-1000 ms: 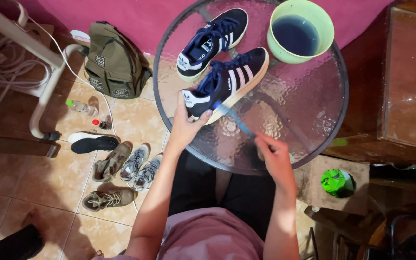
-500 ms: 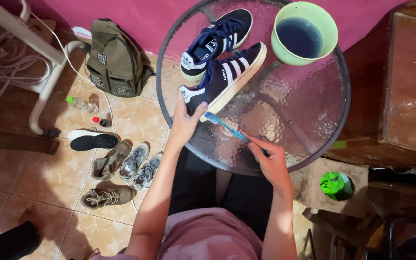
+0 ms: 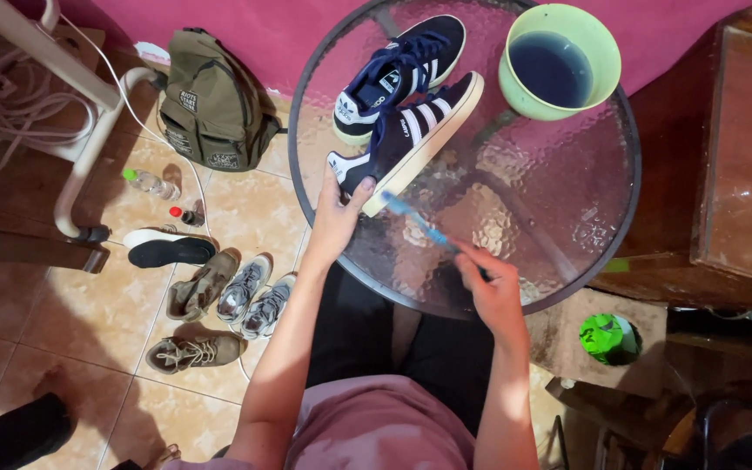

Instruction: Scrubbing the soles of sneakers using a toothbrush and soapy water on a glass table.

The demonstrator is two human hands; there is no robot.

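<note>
Pink wall and tan floor tiles frame a round glass tabletop (image 3: pixel 567 209) seen from above. On it I see two navy sneakers with white stripes: the nearer sneaker (image 3: pixel 406 135) lies tipped on its side toward ten o'clock of the glass, and the second sneaker (image 3: pixel 402 65) sits just beyond it at eleven. A green bowl (image 3: pixel 559 61) of dark water stands at one o'clock. My left hand (image 3: pixel 337 218) steadies the heel end of the nearer sneaker, fingers closed around it. My right hand (image 3: pixel 493 283), at six o'clock, pinches a blue toothbrush (image 3: pixel 419 222) by its handle, the head touching the pale sole edge near the heel. I judge the scrubbing of the sole rim to be the step in hand; the next move calls for short strokes along that edge while the left hand keeps the shoe from sliding on the wet glass. Off at nine o'clock, spare shoes (image 3: pixel 219 292) and an olive backpack (image 3: pixel 211 100) sit on the floor.
</note>
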